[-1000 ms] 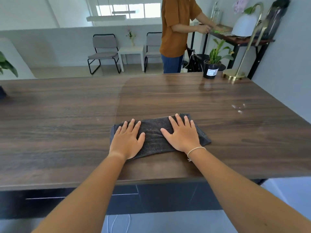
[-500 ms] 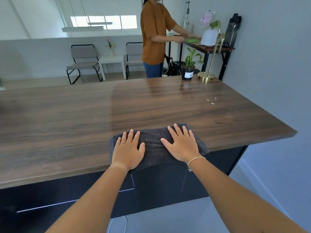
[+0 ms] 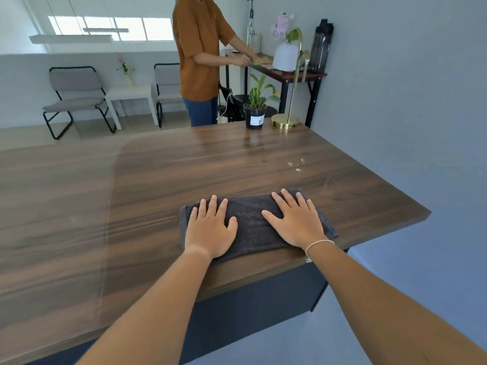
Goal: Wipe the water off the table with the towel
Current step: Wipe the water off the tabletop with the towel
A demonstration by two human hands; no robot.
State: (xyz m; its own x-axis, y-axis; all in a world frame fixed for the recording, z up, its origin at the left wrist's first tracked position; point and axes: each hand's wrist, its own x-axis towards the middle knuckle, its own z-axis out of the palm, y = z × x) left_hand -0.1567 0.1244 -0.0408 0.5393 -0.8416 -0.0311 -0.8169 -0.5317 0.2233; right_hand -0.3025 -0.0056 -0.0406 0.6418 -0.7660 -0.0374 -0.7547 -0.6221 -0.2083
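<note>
Your left hand [image 3: 210,227] lies flat, palm down and fingers spread, on the left part of the towel [image 3: 253,225]; your right hand [image 3: 296,222] lies the same way on its right part, a thin bracelet [image 3: 319,245] at the wrist. Neither hand grips anything; both simply press on the cloth. The towel is dark, folded into a wide band, and sits on the table [image 3: 158,193] close to the near edge, toward the right end. Far right of it, a few small drops of water [image 3: 296,164] glint on the wood, well apart from the towel. At the far edge of the table stand a potted plant [image 3: 255,111] and, just to its right, the round brass base of a lamp [image 3: 286,121]. Beyond the table a person in an orange shirt [image 3: 197,48] stands at a side table [image 3: 287,75]. Two chairs [image 3: 76,98] and a small white table [image 3: 129,93] are at the far left wall.
</note>
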